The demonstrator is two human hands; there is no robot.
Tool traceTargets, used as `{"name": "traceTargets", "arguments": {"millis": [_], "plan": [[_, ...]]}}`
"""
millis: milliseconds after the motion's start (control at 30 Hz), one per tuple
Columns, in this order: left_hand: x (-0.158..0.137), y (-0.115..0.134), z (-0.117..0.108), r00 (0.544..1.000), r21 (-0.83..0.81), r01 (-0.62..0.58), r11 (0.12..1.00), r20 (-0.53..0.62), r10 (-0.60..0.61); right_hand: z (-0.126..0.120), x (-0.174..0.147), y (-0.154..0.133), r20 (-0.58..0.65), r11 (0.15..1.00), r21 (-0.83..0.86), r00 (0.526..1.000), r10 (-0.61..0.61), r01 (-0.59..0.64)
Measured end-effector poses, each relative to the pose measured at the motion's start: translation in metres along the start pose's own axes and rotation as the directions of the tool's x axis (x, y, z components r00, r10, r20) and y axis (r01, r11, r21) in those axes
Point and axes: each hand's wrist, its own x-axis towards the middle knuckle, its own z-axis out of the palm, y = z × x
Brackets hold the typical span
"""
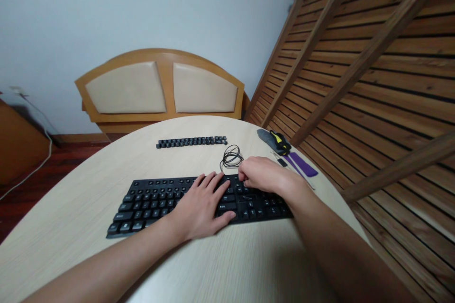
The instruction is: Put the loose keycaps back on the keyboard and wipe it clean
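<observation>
A black keyboard (149, 201) lies on the light wooden table. My left hand (202, 206) rests flat across its middle keys, fingers stretched out and thumb spread. At the upper right part of the keyboard, my right hand (261, 175) is closed with its fingers curled down against the keys. Whatever its fingertips pinch is hidden behind the hand. Some key spots around the right hand look bare, without caps. Beyond the keyboard, rows of loose black keycaps (192, 141) are lined up. A coiled black cable (232, 156) lies just behind the keyboard.
Toward the table's right edge lie a grey cloth-like item (266, 138), a black and yellow tool (280, 142), a purple flat piece (304, 164) and thin tools. A padded headboard (159, 87) stands behind the round table (81, 189). Wooden slats (373, 71) lean at the right.
</observation>
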Motion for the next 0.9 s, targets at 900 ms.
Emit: {"name": "traceTargets", "arguments": {"millis": [900], "plan": [[0.009,0.013,0.012,0.988,0.1,-0.112,0.989,-0.094,0.122,0.003,0.013,0.043,0.015,0.98,0.199,1.0,0.011,-0.014]]}}
